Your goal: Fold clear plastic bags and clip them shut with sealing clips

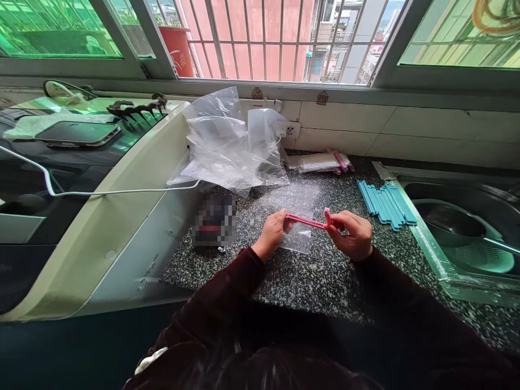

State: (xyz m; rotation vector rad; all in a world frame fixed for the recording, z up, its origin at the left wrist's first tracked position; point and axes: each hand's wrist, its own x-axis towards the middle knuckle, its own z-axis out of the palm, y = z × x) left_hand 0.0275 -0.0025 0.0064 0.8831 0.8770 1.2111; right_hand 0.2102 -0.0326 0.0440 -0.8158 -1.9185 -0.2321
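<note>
A long, thin pink bag clip (305, 220) stretches between my two hands above the counter. My left hand (274, 232) pinches its left end. My right hand (352, 234) grips the other end, where a short pink piece sticks upward between thumb and finger. Just below the clip lies a small clear plastic bag (299, 242), partly behind my left fingers; whether those fingers touch it I cannot tell. To the right of my right hand, several blue bag clips (385, 205) are laid side by side on the speckled counter (320, 287).
Crumpled clear plastic bags (239, 149) are heaped at the back left. Near the wall rests a packet of white bags with pink clips (320, 161). A pixelated dark object (213, 221) sits left. The sink (430, 260) holds a pan; a washing machine (122, 216) carries a phone (77, 132).
</note>
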